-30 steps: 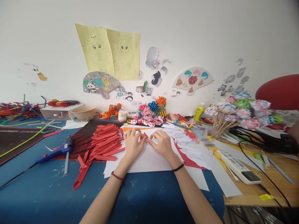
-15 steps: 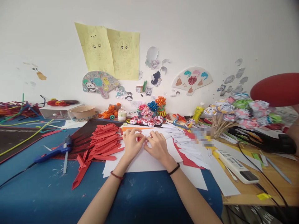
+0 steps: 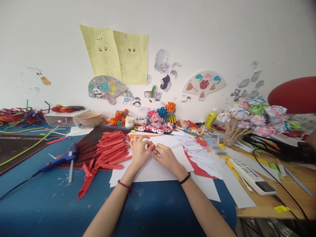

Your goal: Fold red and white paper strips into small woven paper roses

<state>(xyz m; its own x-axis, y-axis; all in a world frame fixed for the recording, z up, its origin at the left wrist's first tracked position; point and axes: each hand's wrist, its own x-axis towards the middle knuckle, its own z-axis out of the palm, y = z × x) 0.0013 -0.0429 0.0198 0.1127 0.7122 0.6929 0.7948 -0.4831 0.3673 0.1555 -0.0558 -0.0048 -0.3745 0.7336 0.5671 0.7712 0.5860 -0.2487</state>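
Note:
Over the white paper (image 3: 158, 172), my left hand (image 3: 140, 149) pinches a small red paper piece (image 3: 152, 147) between thumb and fingertips. My right hand (image 3: 166, 156) meets it from the other side, its thumb and finger closed on the piece's right edge. Much of the piece is hidden by the fingers, so its folds cannot be made out. To the left lies a pile of folded red paper strips (image 3: 110, 148). On the right, folded white paper strips (image 3: 201, 158) lie in a loose row.
A blue glue gun (image 3: 60, 159) lies on the left with its cord. Paper flowers on sticks (image 3: 234, 135) and a white power strip (image 3: 254, 177) are at right. Red-and-white paper flowers (image 3: 160, 129) stand behind my hands, near a beige bowl (image 3: 89, 120).
The red piece shows more between my fingertips. My right hand has shifted slightly down, its fingers more curled. My left hand has barely moved, and the view has turned a little left.

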